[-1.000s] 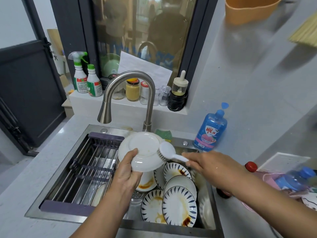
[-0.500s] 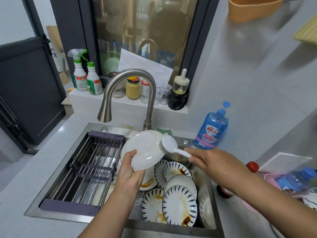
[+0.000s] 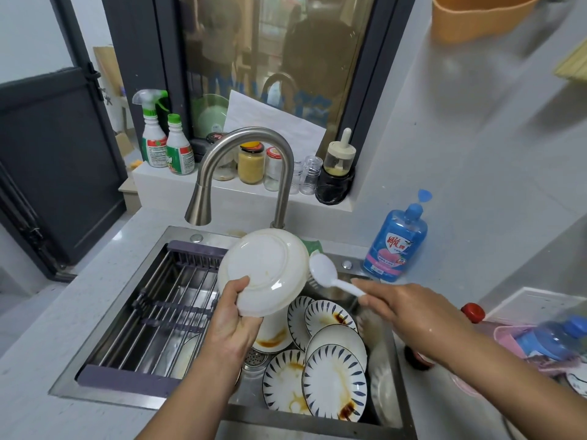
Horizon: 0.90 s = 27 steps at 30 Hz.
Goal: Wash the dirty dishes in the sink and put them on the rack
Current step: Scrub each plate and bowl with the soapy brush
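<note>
My left hand (image 3: 233, 322) grips the lower rim of a white plate (image 3: 266, 269), held tilted over the sink (image 3: 178, 233) with its underside facing me. My right hand (image 3: 400, 309) holds a white dish brush (image 3: 327, 274) by its handle, and the bristle head touches the plate's right edge. Several stained plates with blue-striped rims (image 3: 333, 379) lie stacked in the right half of the sink, beside a white bowl (image 3: 273, 335) smeared with brown sauce. A metal rack (image 3: 152, 312) with purple ends spans the left half; another dish shows beneath its bars.
A curved steel faucet (image 3: 244, 163) rises behind the plate. Blue dish soap bottle (image 3: 397, 239) stands on the counter at the right. Spray bottles (image 3: 158, 134) and jars (image 3: 251, 161) line the window ledge. A red-capped bottle (image 3: 473, 312) and a pink basket (image 3: 521, 341) sit far right.
My left hand has tilted the plate further, turning its underside more toward me. The brush has slid from the plate's face to its right edge.
</note>
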Each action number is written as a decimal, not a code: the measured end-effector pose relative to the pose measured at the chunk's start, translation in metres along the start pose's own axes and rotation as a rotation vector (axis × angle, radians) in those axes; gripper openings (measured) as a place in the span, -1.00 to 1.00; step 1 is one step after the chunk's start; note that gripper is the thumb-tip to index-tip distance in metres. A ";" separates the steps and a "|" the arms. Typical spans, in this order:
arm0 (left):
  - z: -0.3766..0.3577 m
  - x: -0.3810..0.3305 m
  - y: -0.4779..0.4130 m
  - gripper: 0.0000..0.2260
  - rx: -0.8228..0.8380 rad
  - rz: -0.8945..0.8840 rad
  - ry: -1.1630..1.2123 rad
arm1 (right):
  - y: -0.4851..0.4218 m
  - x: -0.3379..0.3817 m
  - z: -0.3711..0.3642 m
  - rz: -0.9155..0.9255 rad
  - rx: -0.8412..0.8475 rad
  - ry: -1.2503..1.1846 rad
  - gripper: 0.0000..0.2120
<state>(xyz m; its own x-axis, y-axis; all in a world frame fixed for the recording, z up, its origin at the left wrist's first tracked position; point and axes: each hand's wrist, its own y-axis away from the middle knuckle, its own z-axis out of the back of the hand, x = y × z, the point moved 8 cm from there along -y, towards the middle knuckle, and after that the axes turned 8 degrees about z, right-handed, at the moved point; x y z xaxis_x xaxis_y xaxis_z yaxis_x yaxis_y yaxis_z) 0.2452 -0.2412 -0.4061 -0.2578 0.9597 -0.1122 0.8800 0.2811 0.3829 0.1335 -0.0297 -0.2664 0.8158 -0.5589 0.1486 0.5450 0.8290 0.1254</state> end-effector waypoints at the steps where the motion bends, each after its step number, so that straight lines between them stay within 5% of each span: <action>1: -0.002 0.002 0.003 -0.49 0.016 0.019 -0.033 | -0.005 -0.008 0.001 -0.023 -0.002 -0.043 -0.64; 5: -0.005 0.008 0.011 -0.48 0.057 0.097 -0.197 | -0.018 -0.031 0.006 -0.078 -0.043 -0.227 -0.77; 10: -0.001 0.005 0.008 -0.09 0.052 0.086 -0.327 | -0.028 -0.029 0.010 -0.054 0.043 -0.259 -0.74; 15: -0.002 0.005 0.008 -0.41 0.064 0.119 -0.577 | -0.045 -0.017 0.037 -0.020 0.083 -0.180 -0.72; 22: -0.019 0.015 0.006 -0.45 0.053 0.105 -0.944 | -0.063 0.028 0.066 0.036 0.151 0.023 -0.72; 27: -0.019 0.027 0.001 -0.42 0.068 0.110 -0.925 | -0.063 0.074 0.067 0.155 0.145 0.301 -0.79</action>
<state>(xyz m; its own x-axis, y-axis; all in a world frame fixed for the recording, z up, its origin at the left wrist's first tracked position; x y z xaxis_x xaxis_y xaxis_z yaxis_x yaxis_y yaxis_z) 0.2315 -0.2150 -0.3915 0.2226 0.5915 -0.7750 0.9094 0.1604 0.3837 0.1469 -0.1243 -0.1979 0.9188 -0.3773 -0.1161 0.3947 0.8797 0.2653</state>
